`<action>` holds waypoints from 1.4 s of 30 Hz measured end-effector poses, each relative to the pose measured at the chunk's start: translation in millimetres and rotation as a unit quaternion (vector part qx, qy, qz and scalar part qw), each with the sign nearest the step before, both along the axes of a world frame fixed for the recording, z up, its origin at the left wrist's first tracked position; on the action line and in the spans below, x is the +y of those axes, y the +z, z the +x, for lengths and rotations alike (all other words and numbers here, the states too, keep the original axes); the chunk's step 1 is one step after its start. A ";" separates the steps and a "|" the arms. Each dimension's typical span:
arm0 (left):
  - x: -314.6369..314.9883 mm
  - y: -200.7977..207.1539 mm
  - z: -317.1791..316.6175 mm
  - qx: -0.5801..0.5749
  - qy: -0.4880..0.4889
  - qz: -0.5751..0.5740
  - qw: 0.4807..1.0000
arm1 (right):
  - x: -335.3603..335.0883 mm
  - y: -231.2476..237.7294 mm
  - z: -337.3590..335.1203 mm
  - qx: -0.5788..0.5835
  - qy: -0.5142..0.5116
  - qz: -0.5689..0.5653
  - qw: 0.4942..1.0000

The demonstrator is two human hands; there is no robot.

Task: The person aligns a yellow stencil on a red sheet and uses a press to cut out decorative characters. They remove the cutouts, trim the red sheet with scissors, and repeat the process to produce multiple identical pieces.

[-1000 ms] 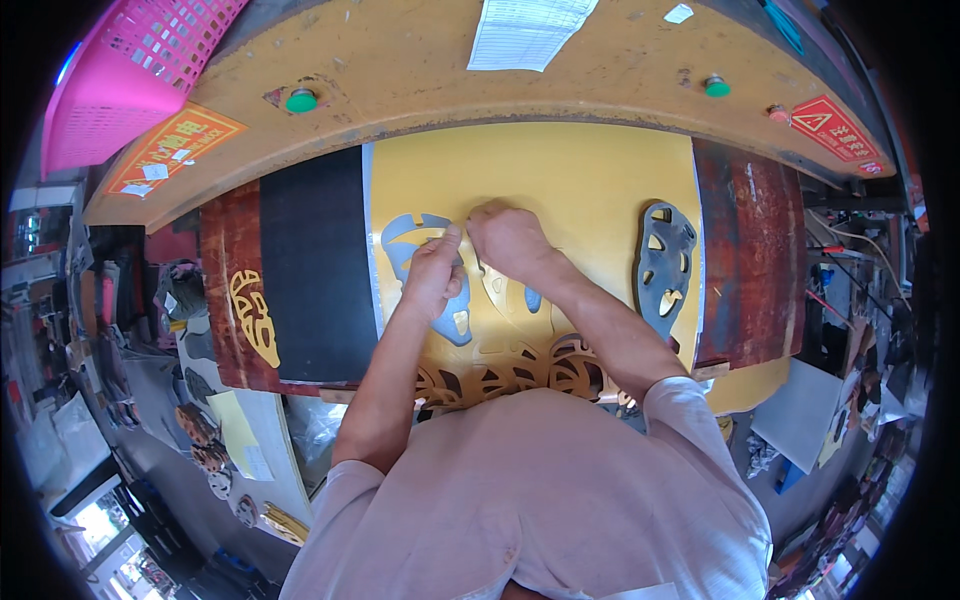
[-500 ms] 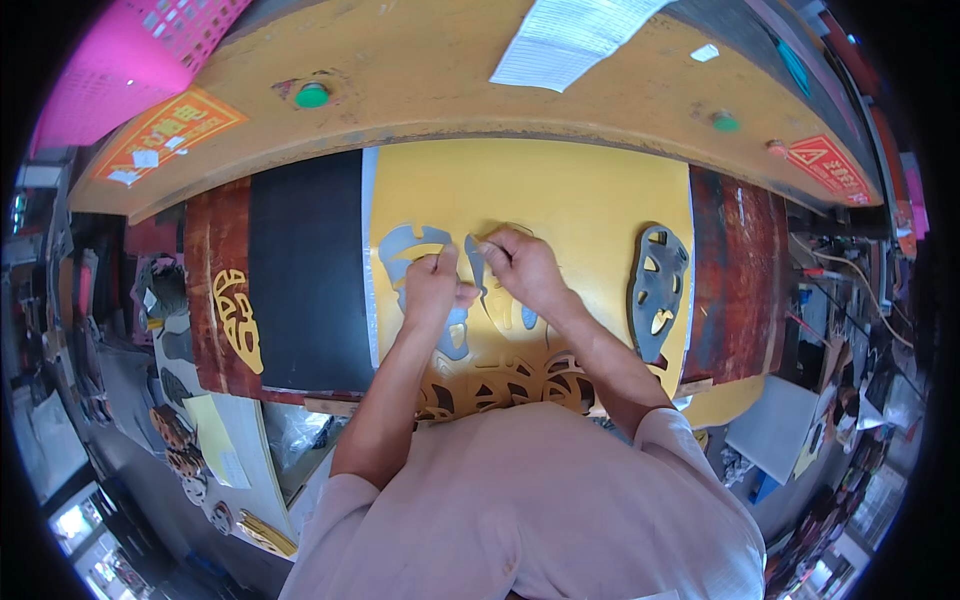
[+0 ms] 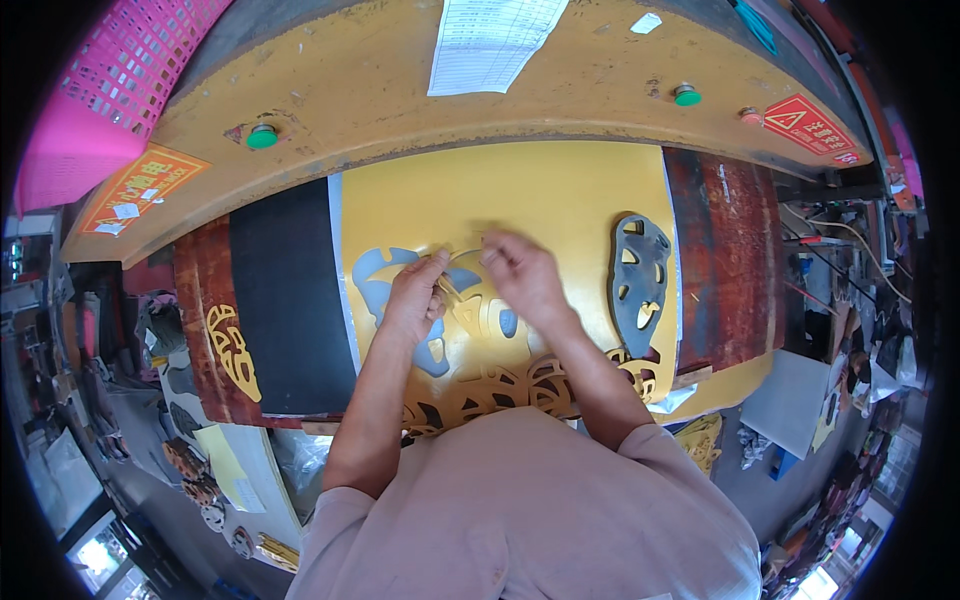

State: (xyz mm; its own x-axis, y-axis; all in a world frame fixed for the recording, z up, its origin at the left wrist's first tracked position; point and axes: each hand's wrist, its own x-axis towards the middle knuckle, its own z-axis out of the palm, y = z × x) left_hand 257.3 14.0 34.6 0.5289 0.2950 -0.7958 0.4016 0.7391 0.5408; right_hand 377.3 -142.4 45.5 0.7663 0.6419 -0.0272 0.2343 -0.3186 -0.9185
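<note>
My left hand (image 3: 416, 300) is closed over the yellow sheet (image 3: 560, 190), its fingers curled and pinching what looks like a thin yellow cut piece (image 3: 462, 301). To its right hovers my right hand (image 3: 527, 283), smeared by motion, so its grip is unclear. Grey-blue shapes (image 3: 372, 290) show on the sheet beside and below my left hand. A dark grey cutting die (image 3: 640, 275) with several openings lies on the sheet's right side. Nearest my body, a yellow cut-out lattice (image 3: 480, 396) of scrap runs along the sheet's edge.
A yellow openwork piece (image 3: 231, 350) lies on the reddish-brown board at left, next to a black mat (image 3: 290, 300). Beyond the sheet runs a yellow machine beam (image 3: 340, 90) with green buttons (image 3: 262, 137) and a paper sheet (image 3: 495, 45). A pink basket (image 3: 120, 90) stands far left.
The view has shifted, so the bench sits further left in it. My right hand no longer shows the grey strip it pinched. A yellow piece now shows between my hands.
</note>
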 end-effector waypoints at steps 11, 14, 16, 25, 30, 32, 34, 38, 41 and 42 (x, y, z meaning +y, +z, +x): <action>-0.7 -15.5 1.9 -0.137 0.019 -0.122 0.983 | 27.6 2.2 53.7 0.125 0.137 -0.180 0.966; -3.2 -19.8 3.3 -0.116 0.021 -0.093 0.989 | 29.7 11.0 32.6 -0.059 0.145 -0.174 0.972; -4.7 -18.8 1.0 -0.116 0.028 -0.088 0.989 | 30.3 12.0 25.7 -0.075 0.136 -0.139 0.978; -8.3 -13.1 1.7 -0.142 0.046 -0.111 0.983 | 61.5 -5.5 71.6 0.242 0.166 -0.205 0.934; -15.5 -19.3 9.5 -0.067 0.034 -0.002 0.997 | 66.1 -7.1 57.2 0.004 0.199 -0.204 0.958; -17.0 -21.9 13.3 -0.054 0.016 0.038 0.998 | 45.3 -8.1 32.7 -0.190 0.180 -0.112 0.959; -18.3 -23.6 14.8 -0.045 0.008 0.047 0.998 | 35.3 -7.8 23.6 -0.266 0.180 -0.059 0.945; -18.9 -24.6 13.4 -0.050 0.023 0.043 0.998 | 42.7 -5.6 25.9 -0.168 0.177 -0.092 0.965; -20.0 -23.8 8.4 -0.062 0.030 0.041 0.997 | 57.2 -4.2 50.8 0.293 0.161 -0.199 0.921; -20.2 -22.6 7.3 -0.069 0.029 0.043 0.996 | 57.9 -4.8 53.4 0.359 0.170 -0.174 0.901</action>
